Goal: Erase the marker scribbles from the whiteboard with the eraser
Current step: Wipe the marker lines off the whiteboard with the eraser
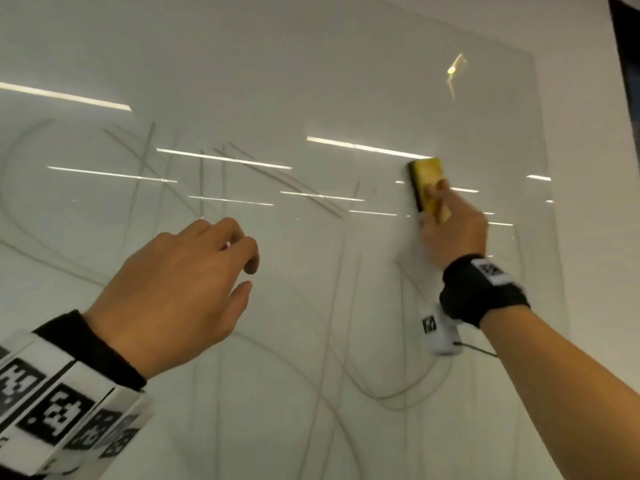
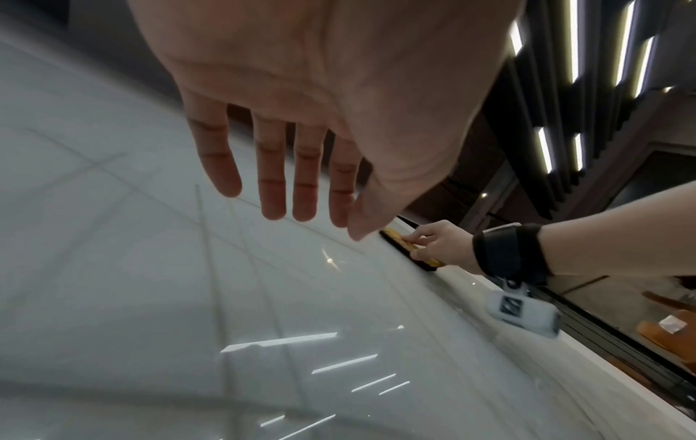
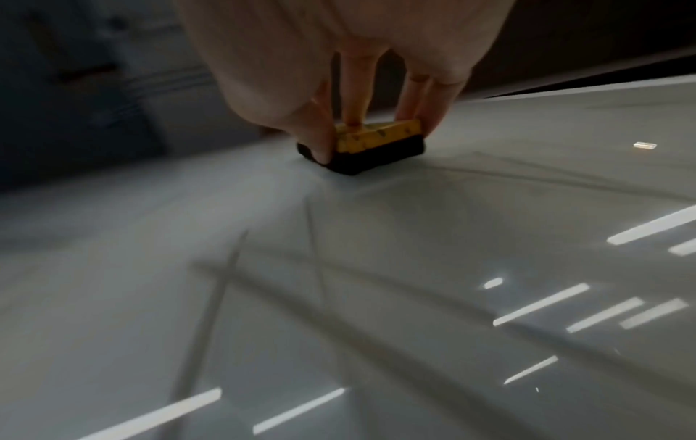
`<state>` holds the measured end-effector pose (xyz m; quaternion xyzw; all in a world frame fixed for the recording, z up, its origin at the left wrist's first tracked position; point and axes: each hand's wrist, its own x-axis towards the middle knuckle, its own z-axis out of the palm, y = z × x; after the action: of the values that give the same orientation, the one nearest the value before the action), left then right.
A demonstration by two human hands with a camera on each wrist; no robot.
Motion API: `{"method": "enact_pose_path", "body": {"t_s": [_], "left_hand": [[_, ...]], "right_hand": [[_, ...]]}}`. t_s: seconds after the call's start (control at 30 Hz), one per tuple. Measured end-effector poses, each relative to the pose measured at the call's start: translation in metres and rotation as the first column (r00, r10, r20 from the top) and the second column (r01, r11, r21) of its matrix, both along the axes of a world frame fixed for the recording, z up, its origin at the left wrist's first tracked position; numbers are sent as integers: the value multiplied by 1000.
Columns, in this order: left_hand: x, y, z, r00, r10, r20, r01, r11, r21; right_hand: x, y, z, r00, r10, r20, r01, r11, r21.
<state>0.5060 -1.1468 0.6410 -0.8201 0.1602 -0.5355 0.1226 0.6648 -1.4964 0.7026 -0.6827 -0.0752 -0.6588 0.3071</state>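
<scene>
Right now my fingers are curled down over the eraser, thumb on one long side and the others on the far side and top, so my right hand pinches it with the dark felt flat on the whiteboard. It sits near the board's right edge, about mid-height, with the upper right of the board looking bare of marks. To wipe well I think I should keep the felt fully flat, not rocked onto an edge, and press evenly through the yellow back while sweeping leftward in overlapping passes. The marker scribbles lie mostly to the left of the eraser and below it, crossing strokes and long loops, so most of the job looks undone. They are faint and the glare stripes hide parts, so I'd check each pass from an angle. My left hand hovers off the board, relaxed and holding nothing; best kept clear of the ink.
</scene>
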Motion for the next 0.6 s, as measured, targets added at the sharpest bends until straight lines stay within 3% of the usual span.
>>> {"method": "enact_pose_path", "body": {"t_s": [0.03,0.1,0.2,0.27,0.3,0.33,0.4,0.47,0.5,0.53,0.6], "left_hand": [[-3,8,-2,1000,4,-19,-5,1000,-22],[-3,26,-5,999,15,-40,-17,998,-60],[8,53,-7,997,69,-26,-70,995,-64],[15,67,-7,992,130,-1,-129,990,-51],[17,73,-8,988,153,14,-152,988,-41],[17,78,-9,986,165,36,-164,986,-34],[15,86,-9,982,173,75,-171,985,-28],[11,93,-7,981,180,67,-178,983,-39],[11,93,-5,982,180,56,-177,983,-52],[12,96,-4,983,183,37,-180,981,-66],[15,99,-4,984,180,-20,-181,979,-91]], "right_hand": [[-1,2,8,1000,0,-27,3,994,107],[-7,33,3,995,-49,-84,57,994,92],[-13,95,-38,993,71,94,-42,959,-282],[-10,98,-50,984,103,145,-20,875,-485],[-6,85,-40,987,54,154,31,865,-502],[-7,70,-25,990,-10,139,73,889,-453],[-13,44,7,995,-98,18,99,976,-193],[-13,42,24,997,-24,-73,28,998,49],[-19,57,23,997,-22,-74,26,998,54],[-26,81,16,998,-37,-59,35,999,-41],[-33,136,-18,992,55,117,-11,938,-346]]}}
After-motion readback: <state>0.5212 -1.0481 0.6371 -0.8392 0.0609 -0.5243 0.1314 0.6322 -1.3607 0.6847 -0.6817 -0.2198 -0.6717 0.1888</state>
